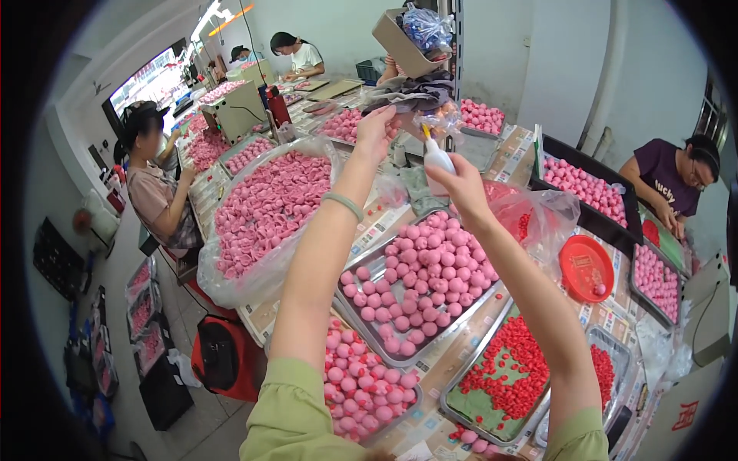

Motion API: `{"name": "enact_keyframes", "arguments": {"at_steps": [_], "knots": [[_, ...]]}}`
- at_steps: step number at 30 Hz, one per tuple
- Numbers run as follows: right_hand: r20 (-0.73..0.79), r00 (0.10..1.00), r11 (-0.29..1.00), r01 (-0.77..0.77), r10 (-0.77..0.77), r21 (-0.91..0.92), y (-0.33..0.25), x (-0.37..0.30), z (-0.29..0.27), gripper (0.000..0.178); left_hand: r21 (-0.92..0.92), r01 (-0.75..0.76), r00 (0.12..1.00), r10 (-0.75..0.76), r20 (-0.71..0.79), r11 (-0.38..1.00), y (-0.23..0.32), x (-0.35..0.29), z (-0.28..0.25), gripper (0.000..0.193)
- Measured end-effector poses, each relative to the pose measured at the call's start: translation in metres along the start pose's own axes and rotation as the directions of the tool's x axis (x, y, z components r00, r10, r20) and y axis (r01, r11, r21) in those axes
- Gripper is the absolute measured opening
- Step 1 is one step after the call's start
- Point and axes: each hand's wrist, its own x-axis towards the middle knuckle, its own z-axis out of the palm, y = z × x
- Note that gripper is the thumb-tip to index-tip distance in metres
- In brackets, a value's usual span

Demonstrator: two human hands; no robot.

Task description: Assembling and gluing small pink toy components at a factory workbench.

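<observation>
Both my arms reach forward over the table. My left hand [377, 132] is raised with its fingers curled at the lower edge of a dark grey cloth [411, 94]; the fingertips are partly hidden. In my right hand [463, 184] is a white squeeze bottle [438, 160], its yellow tip pointing up beside clear plastic wrap. Below my arms lies a metal tray [369, 326] of round pink balls [430, 269]. Nearer me, another tray holds pink balls with red pieces [361, 384] among them. Small red pieces [511, 369] fill a tray to the right.
A big plastic-lined container of pink shaped pieces [269, 203] stands left. To the right are a red round dish [586, 269] and a black tray [632, 223] of balls. A cardboard box [400, 50] hangs above the cloth. Several people work around the table.
</observation>
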Motion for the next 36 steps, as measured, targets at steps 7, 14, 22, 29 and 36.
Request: {"name": "enact_keyframes", "arguments": {"at_steps": [7, 14, 22, 29, 36], "knots": [[-0.039, 0.995, 0.989, -0.086, 0.091, 0.120, 0.014, 0.045, 0.034, 0.038, -0.005, 0.133, 0.991, -0.133, 0.026, 0.991, 0.009, -0.014, -0.005, 0.016], [-0.037, 0.992, 0.986, -0.115, 0.120, 0.119, 0.014, 0.056, 0.041, 0.038, -0.056, 0.199, 0.976, -0.193, 0.099, 0.978, 0.018, -0.020, -0.003, 0.016], [0.111, 0.967, 0.936, -0.252, 0.231, 0.246, 0.014, 0.055, 0.034, 0.035, -0.077, 0.283, 0.951, -0.269, 0.151, 0.956, 0.013, -0.010, -0.006, 0.014], [0.036, 0.985, 0.982, -0.173, 0.171, 0.074, 0.017, 0.054, 0.033, 0.033, 0.037, 0.230, 0.973, -0.231, 0.024, 0.972, 0.005, 0.004, 0.002, 0.008], [-0.222, 0.972, 0.952, 0.006, -0.078, -0.307, 0.024, 0.052, 0.037, 0.030, -0.005, 0.187, 0.978, -0.186, -0.097, 0.982, -0.005, 0.002, 0.021, 0.005]]}}
